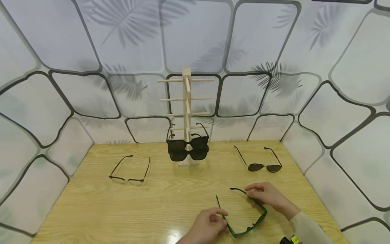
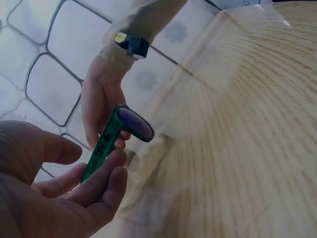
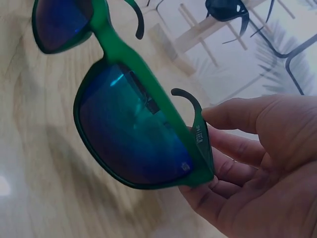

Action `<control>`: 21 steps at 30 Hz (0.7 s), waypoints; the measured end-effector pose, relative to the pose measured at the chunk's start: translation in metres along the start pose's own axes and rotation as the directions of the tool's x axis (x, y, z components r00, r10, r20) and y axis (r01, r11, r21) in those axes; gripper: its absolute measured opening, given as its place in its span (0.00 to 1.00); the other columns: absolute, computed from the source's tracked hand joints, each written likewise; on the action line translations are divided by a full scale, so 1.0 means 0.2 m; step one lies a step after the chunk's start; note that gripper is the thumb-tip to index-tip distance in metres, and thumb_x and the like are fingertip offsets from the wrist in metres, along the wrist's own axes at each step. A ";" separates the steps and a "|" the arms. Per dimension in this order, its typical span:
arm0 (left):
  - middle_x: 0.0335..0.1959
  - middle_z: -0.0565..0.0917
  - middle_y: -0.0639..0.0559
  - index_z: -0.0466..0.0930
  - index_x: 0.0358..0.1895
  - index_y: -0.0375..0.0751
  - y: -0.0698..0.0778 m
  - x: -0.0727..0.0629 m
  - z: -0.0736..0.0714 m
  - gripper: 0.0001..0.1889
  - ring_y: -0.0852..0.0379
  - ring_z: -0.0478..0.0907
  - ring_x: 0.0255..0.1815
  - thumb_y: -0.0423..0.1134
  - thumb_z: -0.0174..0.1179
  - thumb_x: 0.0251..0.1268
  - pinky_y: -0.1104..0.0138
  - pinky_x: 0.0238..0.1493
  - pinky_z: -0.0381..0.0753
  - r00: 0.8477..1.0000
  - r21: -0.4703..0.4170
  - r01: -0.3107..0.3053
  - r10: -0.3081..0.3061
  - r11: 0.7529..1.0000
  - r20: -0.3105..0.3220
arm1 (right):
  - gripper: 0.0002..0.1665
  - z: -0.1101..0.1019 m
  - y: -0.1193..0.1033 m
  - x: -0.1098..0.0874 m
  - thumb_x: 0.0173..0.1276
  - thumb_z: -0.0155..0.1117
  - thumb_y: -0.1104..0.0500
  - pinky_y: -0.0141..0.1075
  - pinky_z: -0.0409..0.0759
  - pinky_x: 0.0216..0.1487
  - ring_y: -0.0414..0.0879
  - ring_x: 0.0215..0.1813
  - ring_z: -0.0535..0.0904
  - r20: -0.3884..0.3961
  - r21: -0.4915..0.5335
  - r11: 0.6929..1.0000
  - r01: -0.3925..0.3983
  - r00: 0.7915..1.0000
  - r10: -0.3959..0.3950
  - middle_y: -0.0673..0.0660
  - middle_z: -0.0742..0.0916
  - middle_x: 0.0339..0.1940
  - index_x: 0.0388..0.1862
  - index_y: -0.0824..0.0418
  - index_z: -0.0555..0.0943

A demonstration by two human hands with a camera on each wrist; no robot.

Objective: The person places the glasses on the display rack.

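Green-framed sunglasses [image 1: 259,222] with temples unfolded are held between both hands, near the front right of the table. In the right wrist view, their mirrored blue-green lens [image 3: 131,129] fills the middle. My right hand [image 1: 268,196] pinches one temple between thumb and fingers. At the other temple is my left hand [image 1: 208,225], its fingers bent around the arm. The left wrist view shows this green temple [image 2: 103,148] with dark lettering, its end hidden behind the fingers; the thumb stands a little off it.
A wooden display stand [image 1: 187,101] with pegs holds two black sunglasses [image 1: 189,149] low down at the back. Clear half-rim eyeglasses [image 1: 126,179] lie at left, and dark aviator sunglasses [image 1: 264,167] at right. Patterned fabric walls [image 1: 198,37] enclose the wooden table [image 1: 122,213].
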State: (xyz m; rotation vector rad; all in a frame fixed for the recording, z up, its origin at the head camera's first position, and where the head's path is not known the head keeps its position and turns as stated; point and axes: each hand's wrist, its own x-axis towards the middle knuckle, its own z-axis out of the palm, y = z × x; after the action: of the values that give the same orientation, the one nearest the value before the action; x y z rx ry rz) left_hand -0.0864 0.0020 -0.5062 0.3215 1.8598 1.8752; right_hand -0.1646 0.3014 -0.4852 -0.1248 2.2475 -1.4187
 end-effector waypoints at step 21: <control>0.39 0.85 0.47 0.80 0.64 0.33 0.16 -0.04 -0.12 0.18 0.50 0.90 0.32 0.31 0.61 0.74 0.67 0.36 0.88 0.990 -0.038 -0.065 0.059 0.997 -0.131 | 0.33 0.02 -0.21 0.04 0.81 0.63 0.51 0.46 0.90 0.42 0.57 0.42 0.89 0.011 0.009 0.997 0.071 0.997 -0.071 0.68 0.89 0.53 0.71 0.75 0.74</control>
State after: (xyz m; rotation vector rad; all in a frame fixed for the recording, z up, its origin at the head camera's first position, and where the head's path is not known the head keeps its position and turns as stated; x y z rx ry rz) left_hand -0.0962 -0.0210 -0.4747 0.2515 1.9117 2.0173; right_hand -0.1774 0.2767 -0.4525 -0.2112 2.2479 -1.4609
